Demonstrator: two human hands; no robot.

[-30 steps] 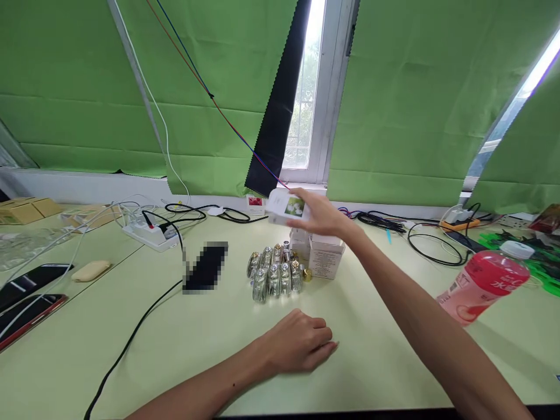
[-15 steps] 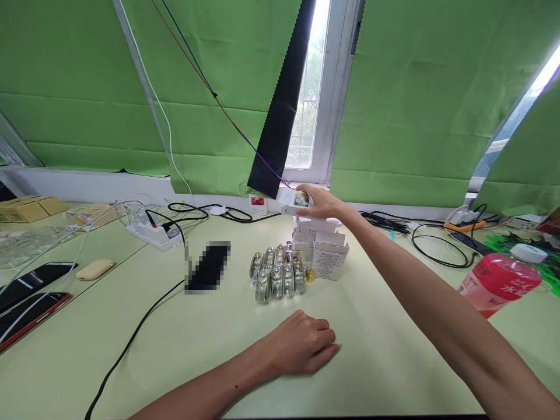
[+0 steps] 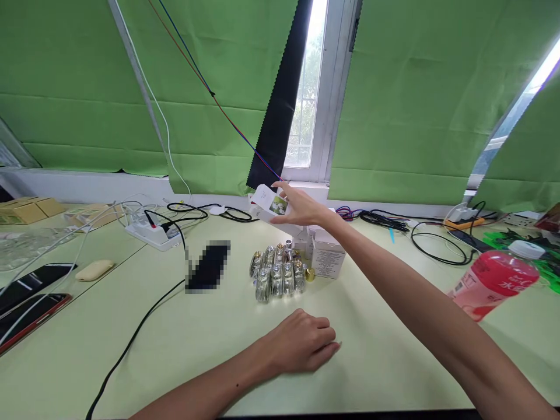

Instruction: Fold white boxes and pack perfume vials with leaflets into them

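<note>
My right hand (image 3: 303,209) reaches far across the pale green table (image 3: 376,350) and grips a small white box with a flower picture (image 3: 270,204), held tilted above the table's far side. Just below and right of it stand a few white boxes (image 3: 326,254). A cluster of several small glass bottles with silver and gold caps (image 3: 276,273) sits in front of them. My left hand (image 3: 304,347) rests palm down on the table near the front edge, fingers loosely curled, holding nothing.
A pink drink bottle (image 3: 492,280) stands at the right. A dark phone (image 3: 209,266) lies left of the bottles. A white power strip (image 3: 151,233) with cables, a tan bar (image 3: 93,270), and two phones (image 3: 26,300) lie at the left. Black cables (image 3: 431,245) run along the back.
My right hand has carried the white flower box to the left, away from above the stack of white boxes. My left hand has stayed put.
</note>
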